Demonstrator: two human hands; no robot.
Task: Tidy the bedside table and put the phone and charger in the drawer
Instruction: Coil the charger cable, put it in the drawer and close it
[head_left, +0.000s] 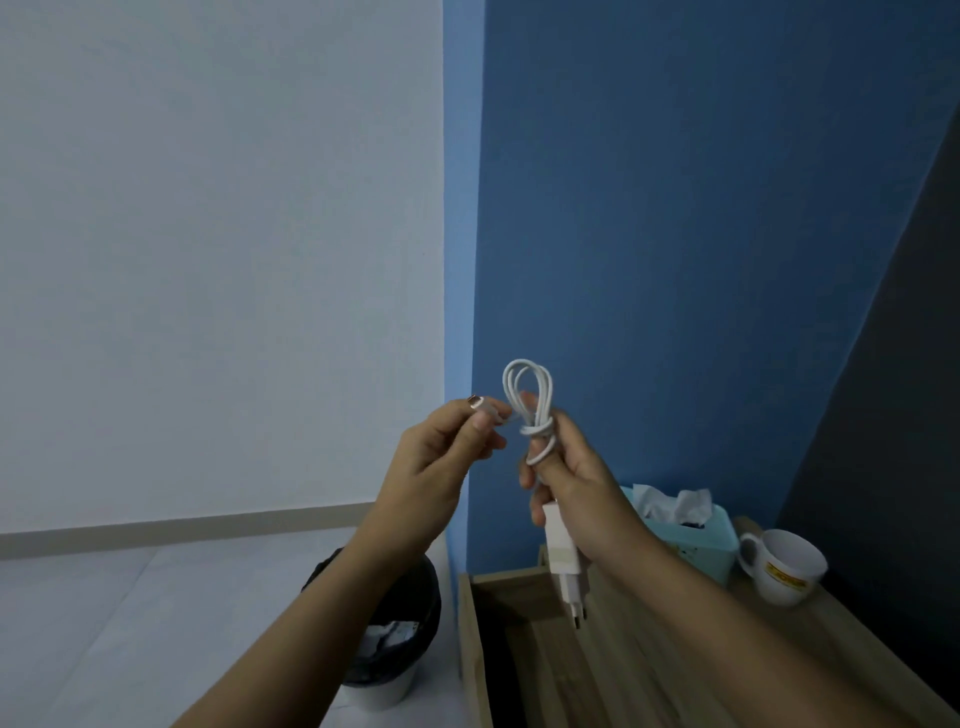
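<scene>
Two bare hands work one white charger in front of a matte blue wall. The right hand (563, 467) is clenched around the smooth, rounded cable (530, 400), whose coils rise in a narrow loop above the fingertips and are cinched by a few turns wrapped just above the thumb. The boxy white plug block (563, 558) hangs below the heel of that hand, round pins pointing down (how many pins there are is hard to make out). The left hand (441, 452) pinches the cable's free end between thumb and forefinger; the small metallic connector (474, 400) juts past the fingertips, just beside the coil.

Below the right wrist lies the wood-grain bedside table (649, 649), with what looks like its open drawer (498, 597) under the dangling plug. Beyond the right forearm stand one teal tissue box (706, 545) with crumpled white tissue poking out and one glossy white mug (784, 566) bearing a yellow mark. Under the left forearm sits one round bin (395, 639) lined with black plastic.
</scene>
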